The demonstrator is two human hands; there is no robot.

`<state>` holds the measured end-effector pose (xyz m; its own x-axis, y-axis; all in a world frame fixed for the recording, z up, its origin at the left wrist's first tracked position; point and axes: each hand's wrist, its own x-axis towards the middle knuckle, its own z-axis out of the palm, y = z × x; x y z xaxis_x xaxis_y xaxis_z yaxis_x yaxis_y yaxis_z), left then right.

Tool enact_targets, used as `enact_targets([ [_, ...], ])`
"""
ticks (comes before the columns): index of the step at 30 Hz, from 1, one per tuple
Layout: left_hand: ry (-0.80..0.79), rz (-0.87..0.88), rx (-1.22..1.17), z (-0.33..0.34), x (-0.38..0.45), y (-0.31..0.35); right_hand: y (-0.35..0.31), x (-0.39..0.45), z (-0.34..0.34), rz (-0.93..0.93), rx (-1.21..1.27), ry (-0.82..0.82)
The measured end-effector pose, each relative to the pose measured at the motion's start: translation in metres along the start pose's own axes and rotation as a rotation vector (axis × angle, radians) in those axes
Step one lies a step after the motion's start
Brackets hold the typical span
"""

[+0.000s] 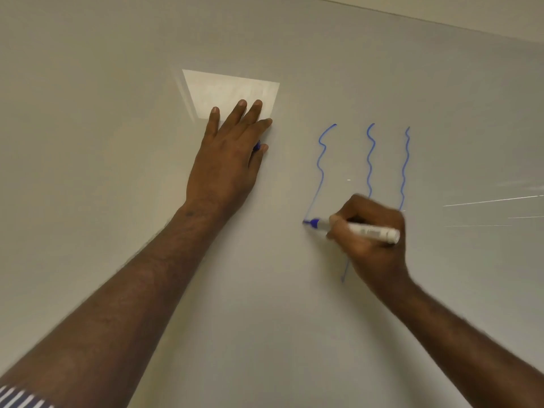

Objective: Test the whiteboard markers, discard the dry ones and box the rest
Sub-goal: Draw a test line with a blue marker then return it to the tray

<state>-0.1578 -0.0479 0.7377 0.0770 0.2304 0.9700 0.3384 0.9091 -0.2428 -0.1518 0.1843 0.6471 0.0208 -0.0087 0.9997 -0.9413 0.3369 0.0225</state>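
A person's right hand (372, 231) pinches a blue marker (357, 228), tip on the whiteboard (294, 319) at the newest wavy line's (320, 172) foot. At ten o'clock, the flat left hand (228, 154) traps a blue cap (256, 146). Steady, even pressure would test ink best. Ceiling light glares at twelve.

Right hand (371, 231) grips marker (357, 229), tip on whiteboard (117, 83) ending leftmost blue wavy line (319, 169); left hand (226, 160) flat on board, blue cap (257, 146) beneath.
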Motion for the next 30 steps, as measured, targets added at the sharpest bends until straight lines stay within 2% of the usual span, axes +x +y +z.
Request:
enact_targets([
  [5, 0.001, 0.000, 0.000, 0.000, -0.001, 0.001, -0.011, -0.047, 0.013, -0.177, -0.057, -0.329],
  [10, -0.012, -0.009, 0.005, -0.003, -0.002, 0.003, -0.016, -0.043, 0.006, -0.236, -0.118, -0.448],
  [12, -0.011, -0.005, 0.003, -0.003, -0.002, 0.003, -0.015, -0.022, -0.006, -0.176, -0.040, -0.390],
  [17, -0.001, -0.002, 0.002, -0.002, -0.004, 0.003, -0.002, 0.059, -0.034, 0.059, 0.150, 0.065],
  [19, 0.002, -0.001, 0.003, -0.002, -0.004, 0.002, 0.003, 0.085, -0.043, 0.118, 0.176, 0.160],
  [22, 0.006, 0.000, 0.001, -0.002, -0.005, 0.002, 0.008, 0.107, -0.046, 0.157, 0.169, 0.186],
  [30, 0.006, 0.003, 0.002, -0.002, -0.006, 0.001, 0.018, 0.121, -0.037, 0.117, 0.034, 0.234],
])
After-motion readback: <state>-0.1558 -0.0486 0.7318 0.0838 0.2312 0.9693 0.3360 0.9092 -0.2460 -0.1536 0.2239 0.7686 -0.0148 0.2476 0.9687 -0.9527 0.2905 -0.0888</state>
